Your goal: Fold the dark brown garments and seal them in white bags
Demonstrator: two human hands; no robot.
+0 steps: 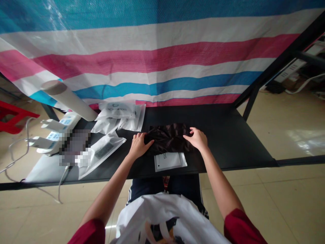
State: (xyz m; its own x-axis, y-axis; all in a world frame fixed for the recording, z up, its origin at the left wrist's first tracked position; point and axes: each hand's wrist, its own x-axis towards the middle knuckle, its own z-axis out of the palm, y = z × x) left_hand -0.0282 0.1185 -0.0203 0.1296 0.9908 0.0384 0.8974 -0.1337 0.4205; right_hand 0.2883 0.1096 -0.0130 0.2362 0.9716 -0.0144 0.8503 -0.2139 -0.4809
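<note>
White packets (pixel 171 161) near dark cloth (pixel 169 137); left hand (pixel 138 145) and right hand (pixel 198 139), fingers parted, touch its ends

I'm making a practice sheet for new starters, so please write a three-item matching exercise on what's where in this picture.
Things:
1. Dark cloth
2. Power strip
3. Striped sheet

Places:
A. Behind the table
B. Between the left hand and right hand
C. At the table's left end, holding plugs

Pairs: 1-B, 2-C, 3-A
</note>
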